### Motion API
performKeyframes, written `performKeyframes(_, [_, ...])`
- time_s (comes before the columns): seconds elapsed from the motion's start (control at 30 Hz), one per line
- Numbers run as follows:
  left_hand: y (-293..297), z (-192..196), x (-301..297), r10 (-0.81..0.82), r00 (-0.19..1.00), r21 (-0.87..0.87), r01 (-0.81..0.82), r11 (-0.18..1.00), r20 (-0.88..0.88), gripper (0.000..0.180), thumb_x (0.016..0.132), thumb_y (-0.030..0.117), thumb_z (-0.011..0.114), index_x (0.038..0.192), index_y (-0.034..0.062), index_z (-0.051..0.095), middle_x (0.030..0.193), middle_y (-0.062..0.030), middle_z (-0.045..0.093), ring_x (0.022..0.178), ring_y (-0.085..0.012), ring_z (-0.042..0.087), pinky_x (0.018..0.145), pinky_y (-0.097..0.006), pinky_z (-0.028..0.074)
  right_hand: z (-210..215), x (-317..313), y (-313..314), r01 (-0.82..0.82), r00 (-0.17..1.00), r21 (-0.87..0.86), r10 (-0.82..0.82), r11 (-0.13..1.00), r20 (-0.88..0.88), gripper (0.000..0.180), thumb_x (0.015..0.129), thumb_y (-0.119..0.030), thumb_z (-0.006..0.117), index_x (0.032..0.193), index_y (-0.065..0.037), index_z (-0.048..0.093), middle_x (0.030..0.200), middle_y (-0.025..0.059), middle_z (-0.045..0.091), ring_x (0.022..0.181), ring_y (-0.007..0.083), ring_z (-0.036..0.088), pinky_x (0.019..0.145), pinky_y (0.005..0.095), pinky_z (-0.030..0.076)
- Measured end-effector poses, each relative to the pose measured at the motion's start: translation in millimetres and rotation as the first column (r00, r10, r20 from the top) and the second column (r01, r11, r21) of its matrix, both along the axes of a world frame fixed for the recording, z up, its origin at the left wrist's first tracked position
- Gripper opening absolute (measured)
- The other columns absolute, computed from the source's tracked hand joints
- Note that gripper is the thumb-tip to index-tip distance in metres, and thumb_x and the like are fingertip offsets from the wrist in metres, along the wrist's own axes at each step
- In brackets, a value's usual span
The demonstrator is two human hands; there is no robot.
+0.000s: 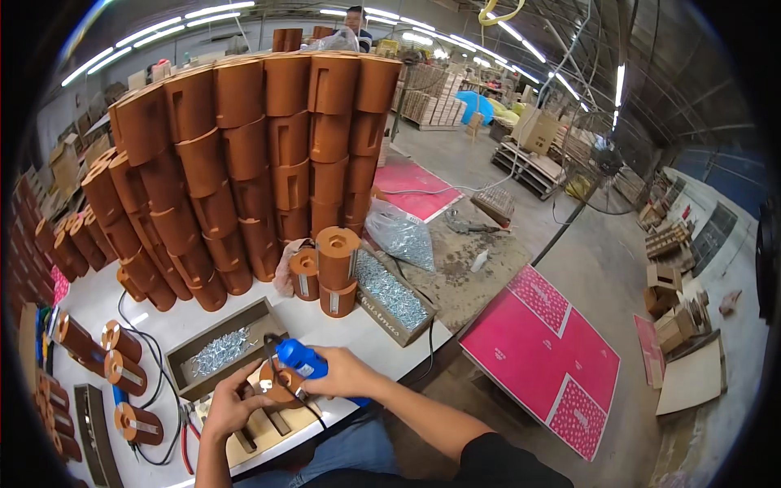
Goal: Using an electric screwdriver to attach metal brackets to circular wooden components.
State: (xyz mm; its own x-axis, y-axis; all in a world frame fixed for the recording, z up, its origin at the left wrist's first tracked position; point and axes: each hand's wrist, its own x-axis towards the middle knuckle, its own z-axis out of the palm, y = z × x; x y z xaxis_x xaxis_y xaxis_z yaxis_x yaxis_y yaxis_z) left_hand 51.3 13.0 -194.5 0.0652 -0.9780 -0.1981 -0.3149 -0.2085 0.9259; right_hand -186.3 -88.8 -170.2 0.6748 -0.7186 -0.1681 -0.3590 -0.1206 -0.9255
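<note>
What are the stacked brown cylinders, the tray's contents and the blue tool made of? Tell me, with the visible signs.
Stacked cylinders: probably wood or fibreboard, matte reddish-brown, with cut notches. Tray contents: small metal screws, silvery and glinting. Blue tool in the right hand: seemingly moulded plastic, glossy.

Both forearms reach in from the near edge. The left hand (232, 400) curls downward, fingers bent; the right hand (346, 372) is closed in a grip, just right of it.

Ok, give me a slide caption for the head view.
Left hand steadies a brown cylinder while right hand holds a blue power tool.
</note>
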Motion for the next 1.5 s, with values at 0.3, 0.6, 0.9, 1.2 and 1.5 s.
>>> performKeyframes(0.3, [6.2,-13.8,-7.0,0.255,0.96,-0.163,-0.235,0.958,0.113,0.046,0.079,0.005,0.069,0.123,0.002,0.057,0.076,-0.0047,0.058,0.067,-0.0116,0.053,0.062,-0.029,0.046,-6.3,1.6,67.8,0.206,0.953,-0.316,-0.263,0.926,-0.15,0.052,0.077,-0.029,0.074,0.121,-0.008,0.057,0.084,0.0221,0.068,0.078,0.0373,0.069,0.067,0.0423,0.055])
performKeyframes(0.6, [71.8,-30.7,58.2,0.591,0.78,-0.152,-0.571,0.807,0.208,0.019,0.093,0.01,0.057,0.109,0.0008,0.064,0.072,-0.0034,0.063,0.07,-0.0058,0.06,0.059,-0.024,0.048,-3.5,-14.0,71.4,0.33,0.926,0.158,-0.352,0.931,0.137,0.047,0.08,-0.003,0.071,0.121,0.003,0.051,0.101,0.0149,0.069,0.078,0.0131,0.065,0.055,0.0228,0.051])
performKeyframes(0.9, [38.1,20.2,85.5,0.19,0.62,0.02,-0.315,0.949,0.761,0.027,0.081,0.031,0.069,0.093,0.0064,0.069,0.083,-0.0184,0.068,0.082,-0.0362,0.066,0.072,-0.045,0.051,-1.0,-35.9,73.3,0.432,0.862,0.043,-0.426,0.901,0.276,0.044,0.08,0.001,0.068,0.119,0.005,0.048,0.097,0.0215,0.066,0.057,0.0125,0.06,0.049,0.0214,0.049])
performKeyframes(1.2, [92.2,-46.9,66.1,0.36,0.635,-0.19,-0.322,0.928,0.683,0.022,0.083,0.022,0.068,0.098,0.0066,0.07,0.087,-0.0141,0.066,0.08,-0.0348,0.064,0.071,-0.043,0.049,-1.9,-38.8,65.1,0.464,0.832,0.108,-0.475,0.879,0.288,0.042,0.081,0.0,0.068,0.118,0.003,0.048,0.093,0.0192,0.068,0.058,0.0129,0.061,0.053,0.0237,0.05])
performKeyframes(1.5, [78.3,-53.9,58.0,0.31,0.624,-0.174,-0.27,0.947,0.718,0.021,0.086,0.023,0.065,0.094,0.0043,0.061,0.086,-0.0152,0.066,0.08,-0.0355,0.064,0.071,-0.045,0.049,0.4,-33.8,70.0,0.416,0.848,0.142,-0.44,0.898,0.297,0.045,0.079,-0.001,0.071,0.118,0.002,0.048,0.092,0.018,0.069,0.06,0.0118,0.061,0.054,0.0231,0.05])
